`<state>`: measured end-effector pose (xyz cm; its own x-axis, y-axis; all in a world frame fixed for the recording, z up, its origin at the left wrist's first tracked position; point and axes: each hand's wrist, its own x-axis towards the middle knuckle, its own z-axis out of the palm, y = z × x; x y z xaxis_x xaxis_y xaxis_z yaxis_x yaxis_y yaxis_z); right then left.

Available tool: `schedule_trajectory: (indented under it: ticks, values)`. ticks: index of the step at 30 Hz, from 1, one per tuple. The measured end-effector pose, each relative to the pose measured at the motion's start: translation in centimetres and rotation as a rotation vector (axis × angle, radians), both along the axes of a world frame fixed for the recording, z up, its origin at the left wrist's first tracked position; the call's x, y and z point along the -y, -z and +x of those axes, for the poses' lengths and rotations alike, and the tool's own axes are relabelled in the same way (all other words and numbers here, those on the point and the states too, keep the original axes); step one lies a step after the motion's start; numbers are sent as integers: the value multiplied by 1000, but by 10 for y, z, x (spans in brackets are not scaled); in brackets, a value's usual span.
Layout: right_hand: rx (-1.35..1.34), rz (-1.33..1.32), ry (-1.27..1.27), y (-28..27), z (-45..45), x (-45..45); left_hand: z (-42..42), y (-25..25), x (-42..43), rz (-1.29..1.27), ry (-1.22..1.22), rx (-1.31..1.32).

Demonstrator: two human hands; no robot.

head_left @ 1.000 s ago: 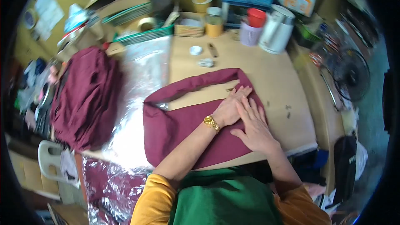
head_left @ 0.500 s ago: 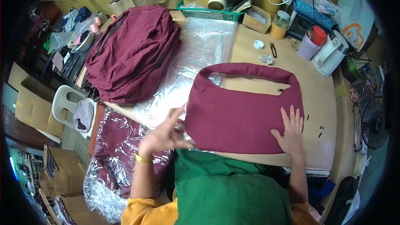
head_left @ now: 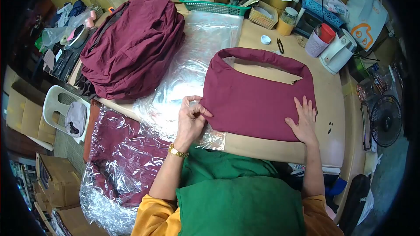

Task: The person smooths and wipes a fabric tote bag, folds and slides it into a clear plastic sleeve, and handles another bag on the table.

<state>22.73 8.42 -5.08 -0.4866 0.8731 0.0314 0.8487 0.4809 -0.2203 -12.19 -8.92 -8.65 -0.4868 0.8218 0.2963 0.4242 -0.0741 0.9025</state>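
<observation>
A maroon shoulder bag (head_left: 258,100) lies flat on the brown-covered table (head_left: 262,147), its strap looped at the far side and a small zipper end showing near the right of the opening. My left hand (head_left: 191,120), with a gold watch at the wrist, pinches the bag's left edge near its lower corner. Flat on the bag's lower right part rests my right hand (head_left: 302,120), fingers spread. Clear plastic sheets (head_left: 175,78) lie to the left of the bag, partly under my left hand.
Maroon fabric items (head_left: 131,48) are piled at the back left. Behind the bag are small scissors (head_left: 280,46), a white lid (head_left: 265,39), a jar (head_left: 287,21) and a kettle (head_left: 337,52). Plastic-wrapped maroon goods (head_left: 122,157) sit front left; a fan (head_left: 386,121) stands right.
Both hands were together on the bag's right side; my left hand has moved left and now grips the left edge. The bag lies flatter and has shifted away from the table's front edge.
</observation>
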Motion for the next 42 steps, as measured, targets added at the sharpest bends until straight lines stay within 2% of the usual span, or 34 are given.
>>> schedule_trajectory:
  ticks: [2, 4, 6, 8, 10, 12, 14, 16, 18, 20, 21, 23, 24, 26, 28, 29, 31, 32, 34, 35, 37, 38, 40, 41, 42]
  values:
    - [13, 21, 0, 4, 0, 1, -1, -12, 6, -116, -4, -121]
    - [27, 52, -4, 3, -1, -1, -5, -32, 18, -153, -191, -421]
    - [47, 81, 0, 3, -5, 3, -10, -57, 17, 4, -356, -634]
    - [49, 80, -6, 0, -6, 4, 25, -80, 2, 38, -122, -558]
    - [47, 84, -11, 0, -5, 3, 59, -82, -6, -137, 176, -820]
    - [35, 91, 10, 4, 3, -2, 53, -22, -6, -383, 250, -895]
    - [43, 96, 6, 4, 3, -4, 30, -27, 0, -403, 220, -899]
    - [63, 97, 7, 5, 6, -1, 8, -53, 25, -571, 252, -850]
    - [81, 64, 19, 2, 3, -5, -27, -79, 60, -580, 181, -763]
    - [166, -12, 68, -32, -16, -5, -64, -72, 89, -586, -25, -858]
    - [259, -101, 119, -45, -29, -3, -85, -54, 94, -516, -68, -791]
    - [65, 278, -215, -44, -62, 1, -103, -32, 93, -435, -86, -773]
    - [-228, 275, -344, -69, -104, 23, -108, -30, 92, -356, -90, -753]
    - [-499, 168, -637, -64, -171, 59, -89, -51, 81, -111, -210, -787]
    - [-632, 95, -757, -45, -223, 95, -74, -76, 75, 5, -313, -848]
    - [-619, 194, -802, -32, -245, 99, -64, -82, 71, 13, -314, -854]
    - [-607, 304, -846, -16, -268, 89, -44, -88, 73, 140, -435, -560]
    - [-627, 246, -798, -14, -277, 81, -43, -91, 78, 172, -218, -631]
    - [-649, 189, -748, -25, -286, 75, -33, -89, 74, -255, 143, -443]
    - [-692, 196, -748, -30, -284, 74, -40, -76, 67, -253, 147, -441]
    - [-682, 199, -767, -41, -278, 81, -61, -33, 41, -299, 94, -730]
    - [-677, 203, -763, -42, -273, 85, -65, -27, 31, -294, 98, -728]
    - [-701, 231, -894, -42, -260, 94, -70, -31, 12, -385, 2, -1105]
    - [-533, 120, -883, -44, -243, 95, -67, -39, 10, -691, 139, -1033]
    - [-533, 127, -876, -41, -221, 95, -58, -37, 6, -683, 143, -1039]
